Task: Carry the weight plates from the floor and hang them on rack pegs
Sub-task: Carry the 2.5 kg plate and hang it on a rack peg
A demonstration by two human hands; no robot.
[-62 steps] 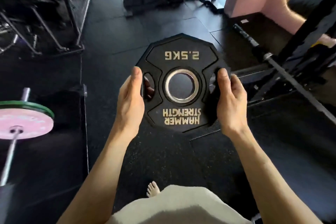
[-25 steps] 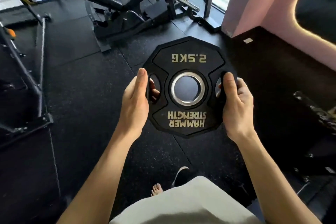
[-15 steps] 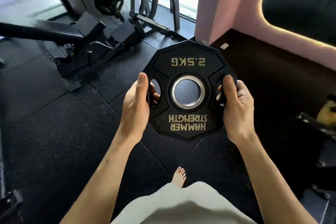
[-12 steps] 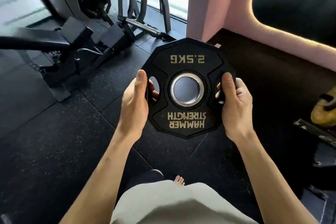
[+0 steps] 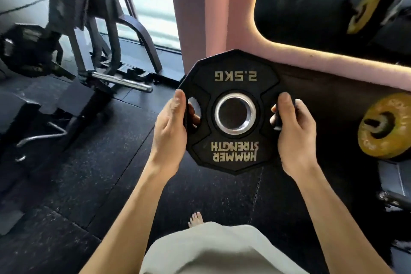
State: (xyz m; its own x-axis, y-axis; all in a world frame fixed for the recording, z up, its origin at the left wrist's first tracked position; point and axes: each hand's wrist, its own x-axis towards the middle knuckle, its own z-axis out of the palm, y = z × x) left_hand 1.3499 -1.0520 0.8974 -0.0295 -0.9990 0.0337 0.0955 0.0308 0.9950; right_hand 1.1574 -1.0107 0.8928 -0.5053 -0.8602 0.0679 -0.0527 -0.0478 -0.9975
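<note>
A black 2.5 kg weight plate with a steel centre ring and gold lettering is held flat in front of me, above the floor. My left hand grips its left handle slot, fingers curled through the hole. My right hand grips the right handle slot the same way. At the right edge a yellow plate hangs on a peg of a dark rack, the peg's end poking through its hole. The lettering on the black plate reads upside down to me.
A black gym machine with a chrome bar stands at the left on black rubber flooring. A pink wall frames a mirror ahead, which reflects another yellow plate. My bare foot shows below.
The view has swung right and forward as I walk with the plate. The pink wall and mirror came closer and the yellow plate on its peg entered at the right. My grip is unchanged.
</note>
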